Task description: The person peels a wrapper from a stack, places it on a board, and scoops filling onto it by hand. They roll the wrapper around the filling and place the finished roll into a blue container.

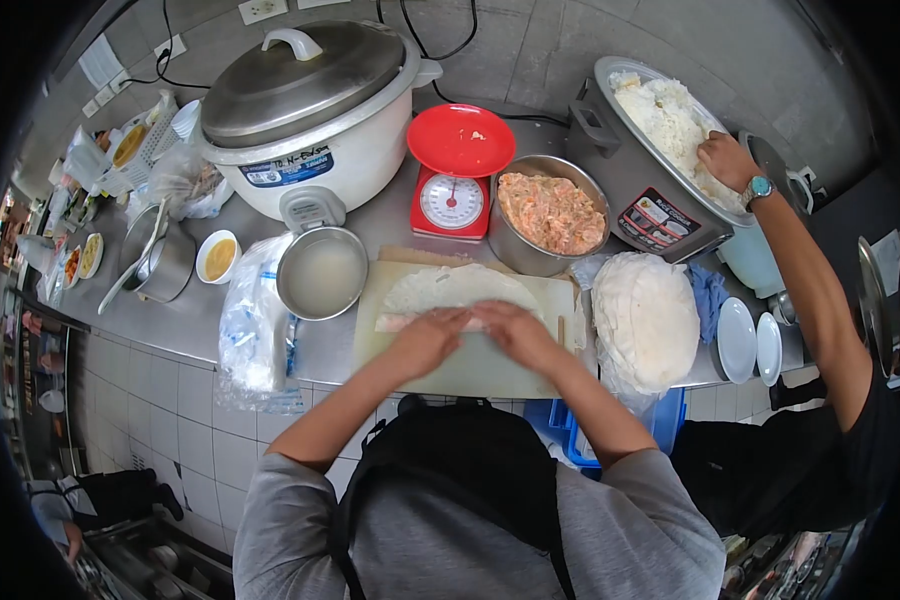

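Left of the cutting board (470, 368) stands a steel bowl (322, 272) of liquid. On the board, the wrapper (450, 288) looks folded once over its filling, so rolling seems begun but not finished. The left hand (425, 340) and right hand (518, 335) hold its near edge, fingers curled over the fold. The sheet lies under and beyond the fingertips. A stack of wrappers (645, 318) sits right of the board.

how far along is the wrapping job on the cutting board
Done: one thin white round wrapper lies on the pale cutting board. In hand: the left hand and right hand both press on its near edge, seemingly folding it. Left: the steel bowl of pink-orange filling looks nearly full, and the stack of white wrappers beside the board is thick. No finished rolls show.
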Available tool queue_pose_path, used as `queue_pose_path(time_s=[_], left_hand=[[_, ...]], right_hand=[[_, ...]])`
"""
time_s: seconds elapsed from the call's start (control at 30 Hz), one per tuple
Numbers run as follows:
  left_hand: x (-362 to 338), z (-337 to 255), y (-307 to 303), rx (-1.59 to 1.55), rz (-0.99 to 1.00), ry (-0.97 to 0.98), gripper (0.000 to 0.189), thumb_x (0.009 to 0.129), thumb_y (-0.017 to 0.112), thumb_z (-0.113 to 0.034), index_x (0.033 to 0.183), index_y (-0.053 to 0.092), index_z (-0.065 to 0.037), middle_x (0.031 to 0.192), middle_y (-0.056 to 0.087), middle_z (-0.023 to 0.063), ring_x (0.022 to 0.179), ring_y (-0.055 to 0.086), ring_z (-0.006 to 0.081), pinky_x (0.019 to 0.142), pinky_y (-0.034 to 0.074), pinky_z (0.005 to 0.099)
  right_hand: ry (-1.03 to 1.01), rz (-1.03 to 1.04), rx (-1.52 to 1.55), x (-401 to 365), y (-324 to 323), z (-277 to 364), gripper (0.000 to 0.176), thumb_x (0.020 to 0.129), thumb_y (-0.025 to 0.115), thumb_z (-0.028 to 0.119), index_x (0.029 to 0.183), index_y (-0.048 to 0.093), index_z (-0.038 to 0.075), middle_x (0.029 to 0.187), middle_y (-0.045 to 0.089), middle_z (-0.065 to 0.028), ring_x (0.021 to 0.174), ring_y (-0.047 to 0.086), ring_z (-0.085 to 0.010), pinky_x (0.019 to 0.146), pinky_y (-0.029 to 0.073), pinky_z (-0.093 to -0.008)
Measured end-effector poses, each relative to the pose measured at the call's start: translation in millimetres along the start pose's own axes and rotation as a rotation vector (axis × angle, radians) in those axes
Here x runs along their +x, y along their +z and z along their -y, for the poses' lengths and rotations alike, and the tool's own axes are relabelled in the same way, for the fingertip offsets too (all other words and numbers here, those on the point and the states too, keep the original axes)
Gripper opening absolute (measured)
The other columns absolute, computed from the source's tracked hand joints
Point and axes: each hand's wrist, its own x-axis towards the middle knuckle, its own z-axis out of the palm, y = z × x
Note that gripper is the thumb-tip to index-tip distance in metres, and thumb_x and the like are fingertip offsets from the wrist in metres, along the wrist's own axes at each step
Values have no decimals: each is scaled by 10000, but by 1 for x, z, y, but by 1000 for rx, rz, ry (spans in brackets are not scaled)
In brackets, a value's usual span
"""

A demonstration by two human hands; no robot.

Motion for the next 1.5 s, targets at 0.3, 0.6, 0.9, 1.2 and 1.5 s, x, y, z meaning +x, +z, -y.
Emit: queue_pose_path(time_s=[0.3,0.6,0.9,1.2,1.5], left_hand=[[-17,-7,31,297,-111,25,618,843,625,-220,1365,409,29,1426,408,193,1329,386,327,1133,259,459],[22,14,3,230,-164,-26,522,747,716,-178,1232,568,-53,1215,569,126,1120,540,295,969,427,418],[30,28,-6,34,-306,92,199,775,678,-131,955,705,-52,940,656,95,893,610,292,830,481,397],[48,47,4,253,-404,82,195,804,627,-177,964,664,-73,981,645,76,918,603,270,820,479,392],[43,29,6,309,-432,35,313,729,717,-187,1021,661,-89,943,638,64,893,610,254,787,490,384]], right_hand=[[-23,92,-308,-19,17,22,690,869,617,335,1408,351,-4,1478,354,-154,1387,313,-301,1152,204,-465],[-13,18,-240,17,-3,-12,471,803,678,209,1250,579,99,1182,586,-86,1138,529,-262,997,384,-417],[-19,-210,-92,20,7,-26,229,766,700,146,992,702,109,917,637,-43,912,587,-249,791,446,-379],[-173,-269,-256,39,21,-28,265,821,591,101,1077,646,54,1048,634,-72,996,582,-270,841,465,-404],[-125,-160,-380,45,25,-25,341,829,579,151,1145,574,20,1043,556,-108,1020,542,-285,897,434,-401]])
